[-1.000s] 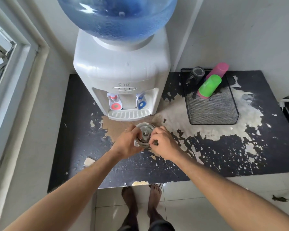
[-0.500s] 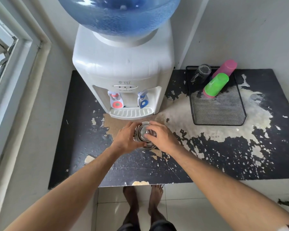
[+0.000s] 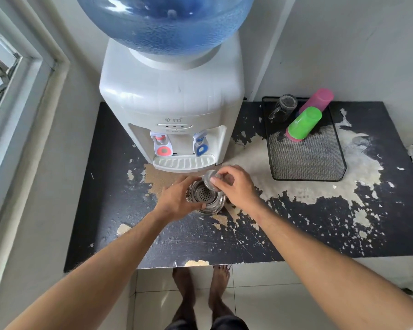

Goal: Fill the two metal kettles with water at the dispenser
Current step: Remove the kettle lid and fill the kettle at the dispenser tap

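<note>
Lid is off. Half a second ago my right hand point(image 3: 234, 186) sat over the closed top of the kettle point(image 3: 206, 198); now it pinches the small round lid point(image 3: 210, 178) between thumb and fingertips, tilted and lifted just clear of the far-right side of the rim. The mouth stands open and I can see a perforated strainer point(image 3: 204, 193) seated inside it.

My left hand point(image 3: 179, 201) curls round the kettle's near-left side, holding it down on the bench point(image 3: 296, 234).

Kettle stands directly in front of the dispenser point(image 3: 172, 110), just short of its drip tray point(image 3: 184, 162), not yet under either tap. Red tap point(image 3: 163, 146) is at the dispenser's front left, blue tap point(image 3: 200, 146) at front right.

I judge this to be the opening step of filling. Only one kettle is in view; I cannot see the second. Next the lid needs a spot on the bench beside the dispenser, and the kettle must go up under a tap. Whether the strainer should come out first I cannot tell. Risk: the strainer may splash water back if left in.
</note>
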The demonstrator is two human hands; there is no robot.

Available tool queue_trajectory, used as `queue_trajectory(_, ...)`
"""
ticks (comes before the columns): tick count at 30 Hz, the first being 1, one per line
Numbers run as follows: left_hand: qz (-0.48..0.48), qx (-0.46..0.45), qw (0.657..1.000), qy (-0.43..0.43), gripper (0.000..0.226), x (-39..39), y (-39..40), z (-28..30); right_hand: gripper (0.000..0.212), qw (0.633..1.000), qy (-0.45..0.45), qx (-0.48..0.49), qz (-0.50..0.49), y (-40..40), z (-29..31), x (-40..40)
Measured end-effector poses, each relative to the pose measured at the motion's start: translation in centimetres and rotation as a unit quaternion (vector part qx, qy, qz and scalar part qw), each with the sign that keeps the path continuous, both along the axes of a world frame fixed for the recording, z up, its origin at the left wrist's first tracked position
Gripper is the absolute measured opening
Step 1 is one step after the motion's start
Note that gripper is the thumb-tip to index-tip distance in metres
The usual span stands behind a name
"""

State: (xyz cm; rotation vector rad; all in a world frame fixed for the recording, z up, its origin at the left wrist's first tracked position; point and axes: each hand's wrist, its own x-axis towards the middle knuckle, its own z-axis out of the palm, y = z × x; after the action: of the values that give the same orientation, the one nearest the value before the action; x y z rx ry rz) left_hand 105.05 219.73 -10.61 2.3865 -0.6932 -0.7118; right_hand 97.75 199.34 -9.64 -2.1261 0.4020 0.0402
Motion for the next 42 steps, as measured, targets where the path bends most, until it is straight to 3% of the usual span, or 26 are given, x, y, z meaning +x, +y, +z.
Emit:
queue_trajectory(6,-0.001,-0.005,1.000,0.011,0.086,-0.1,0.0,0.1,0.023,0.993,0.025,-0.085,-0.080,-1.5,-1.6,-1.1)
queue_trajectory(10,0.000,-0.021,1.000,0.018,0.086,-0.2,0.2,-0.4,0.015,0.988,0.042,0.018,-0.146,-1.5,-2.6,-1.9)
queue_trajectory(15,0.005,-0.028,1.000,0.007,0.085,-0.2,0.3,-0.8,0.015,0.983,0.087,0.117,-0.109,-1.1,-3.1,-2.3)
queue_trajectory(20,0.005,-0.033,0.999,0.010,0.090,-0.1,0.4,-1.3,0.011,0.990,0.050,0.091,-0.097,-0.9,-3.1,-2.3)
queue_trajectory(27,0.010,-0.028,1.000,0.009,0.088,-0.1,0.5,-1.9,0.015,0.990,0.064,0.081,-0.092,-1.5,-3.8,-4.2)
queue_trajectory(31,-0.002,0.009,0.999,-0.035,0.087,-0.5,0.3,-1.6,0.016,0.990,0.055,0.090,-0.090,-1.3,-3.3,-4.4)
queue_trajectory(35,-0.009,0.031,0.994,-0.105,0.092,-1.8,1.0,-1.5,0.029,0.984,0.085,0.124,-0.091,-1.1,-3.8,-4.4)
queue_trajectory(39,0.043,0.032,0.976,-0.211,0.072,-3.4,2.2,-2.1,0.080,0.968,0.133,0.191,-0.097,-0.6,-4.1,-4.4)
queue_trajectory(42,0.138,0.022,0.973,-0.183,0.058,-4.4,2.6,-2.3,0.104,0.951,0.182,0.234,-0.083,0.1,-4.2,-3.7)
